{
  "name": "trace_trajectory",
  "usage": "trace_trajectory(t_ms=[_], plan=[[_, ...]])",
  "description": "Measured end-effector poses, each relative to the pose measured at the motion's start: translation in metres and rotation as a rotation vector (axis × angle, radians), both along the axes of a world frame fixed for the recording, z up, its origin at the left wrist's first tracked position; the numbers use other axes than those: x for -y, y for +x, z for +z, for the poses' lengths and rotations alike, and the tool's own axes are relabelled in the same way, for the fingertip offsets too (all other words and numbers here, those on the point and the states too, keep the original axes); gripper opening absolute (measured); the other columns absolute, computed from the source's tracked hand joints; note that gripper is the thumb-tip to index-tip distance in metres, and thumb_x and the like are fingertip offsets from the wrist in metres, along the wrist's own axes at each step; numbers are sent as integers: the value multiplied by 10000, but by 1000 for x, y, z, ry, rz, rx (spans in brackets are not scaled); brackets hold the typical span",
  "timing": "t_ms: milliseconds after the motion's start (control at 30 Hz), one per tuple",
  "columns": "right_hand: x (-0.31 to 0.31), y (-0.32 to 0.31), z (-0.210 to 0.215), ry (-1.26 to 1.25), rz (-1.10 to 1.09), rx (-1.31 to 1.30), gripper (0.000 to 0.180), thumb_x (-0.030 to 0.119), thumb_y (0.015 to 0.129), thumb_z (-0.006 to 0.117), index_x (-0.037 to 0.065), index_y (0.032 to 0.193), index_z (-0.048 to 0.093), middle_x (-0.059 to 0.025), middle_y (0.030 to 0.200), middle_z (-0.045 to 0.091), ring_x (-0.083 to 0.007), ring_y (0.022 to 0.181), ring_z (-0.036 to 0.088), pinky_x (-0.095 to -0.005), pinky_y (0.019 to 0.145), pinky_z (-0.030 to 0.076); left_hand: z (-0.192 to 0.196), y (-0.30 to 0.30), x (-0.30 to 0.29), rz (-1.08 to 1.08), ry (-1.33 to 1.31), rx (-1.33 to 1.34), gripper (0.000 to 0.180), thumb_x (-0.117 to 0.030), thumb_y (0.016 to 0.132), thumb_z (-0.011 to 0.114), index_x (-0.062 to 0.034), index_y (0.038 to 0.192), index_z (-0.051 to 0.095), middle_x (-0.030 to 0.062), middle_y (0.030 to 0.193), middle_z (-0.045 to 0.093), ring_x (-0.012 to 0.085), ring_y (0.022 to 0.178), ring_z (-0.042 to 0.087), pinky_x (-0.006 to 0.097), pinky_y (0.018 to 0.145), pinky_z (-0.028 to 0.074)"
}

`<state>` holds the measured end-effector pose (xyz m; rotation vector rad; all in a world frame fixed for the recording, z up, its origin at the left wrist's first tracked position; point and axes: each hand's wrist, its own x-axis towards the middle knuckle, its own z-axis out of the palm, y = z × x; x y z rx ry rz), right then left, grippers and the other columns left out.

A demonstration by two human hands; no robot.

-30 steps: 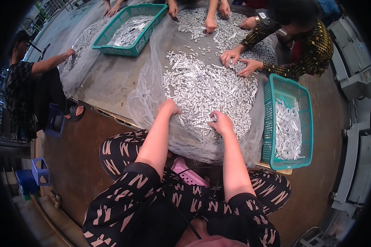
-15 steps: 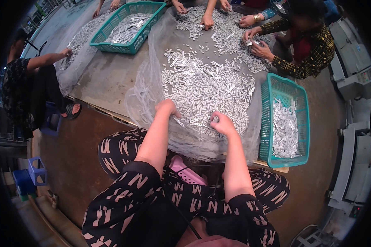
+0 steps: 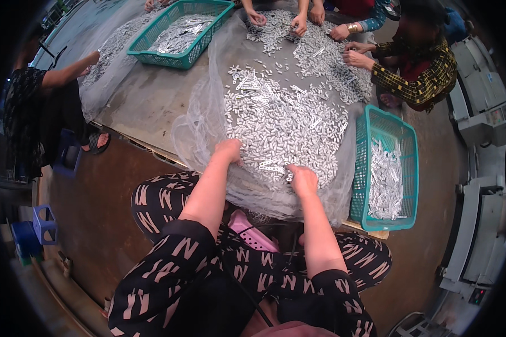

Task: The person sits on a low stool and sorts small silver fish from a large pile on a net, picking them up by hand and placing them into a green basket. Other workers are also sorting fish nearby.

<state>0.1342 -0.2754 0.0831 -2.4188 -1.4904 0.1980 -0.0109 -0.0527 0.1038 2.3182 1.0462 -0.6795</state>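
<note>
We are looking down at a low table (image 3: 152, 106) covered with thin netting (image 3: 197, 129), where a wide heap of small silvery pieces (image 3: 287, 123) is lying. Our left hand (image 3: 229, 150) is resting on the near edge of the heap, fingers curled down into the pieces; we cannot tell whether it is grasping any. Our right hand (image 3: 302, 178) is pinching 1 or more pieces at the heap's near edge. A teal basket (image 3: 409, 168) partly filled with pieces is sitting just right of the heap. A 2nd teal basket (image 3: 152, 42) is standing at the far left. Other people's hands (image 3: 354, 56) are sorting pieces at the far side.
</note>
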Motion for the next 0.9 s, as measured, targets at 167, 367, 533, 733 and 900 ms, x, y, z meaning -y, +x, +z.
trace_trajectory(t_ms=[167, 367, 533, 733, 900], plan=[[-8, -2, 6, -130, -36, 14, 224, 13, 663, 555, 103, 856, 624, -130, 770, 627, -290, 782, 598, -392, 691, 474, -8, 2, -21, 125, 24, 113, 611, -295, 561, 811, -16, 1045, 564, 154, 1094, 582, 291, 1032, 551, 387, 829, 463], [-5, 11, 7, -248, -198, -115, 258, 126, 676, 639, 92, 929, 604, -165, 836, 629, -328, 829, 595, -423, 717, 468, 11, 12, -20, 67, 27, 156, 614, -266, 559, 805, -49, 1076, 556, 144, 1090, 587, 283, 1021, 557, 386, 829, 463], [-7, 0, 16, -244, -183, -147, 276, 174, 665, 682, 93, 919, 613, -169, 857, 631, -320, 842, 598, -415, 738, 471, 1, 14, 0, -107, -34, 205, 641, -195, 540, 792, -166, 1135, 555, 100, 1073, 601, 256, 1005, 569, 372, 817, 470], [3, 20, 1, -49, -339, -362, 285, 174, 667, 689, 55, 912, 606, -166, 819, 632, -293, 774, 606, -373, 682, 475, -6, 15, 9, -47, 86, 232, 585, -230, 552, 780, -155, 1100, 589, 115, 1045, 606, 270, 989, 573, 359, 827, 465], [7, 41, 2, 529, -584, -1605, 206, 155, 702, 536, -4, 828, 572, -112, 759, 628, -192, 624, 564, -274, 528, 433, -40, 7, -30, 187, -118, 490, 622, -278, 583, 758, -48, 1127, 564, 176, 1045, 598, 283, 989, 574, 343, 835, 458]])
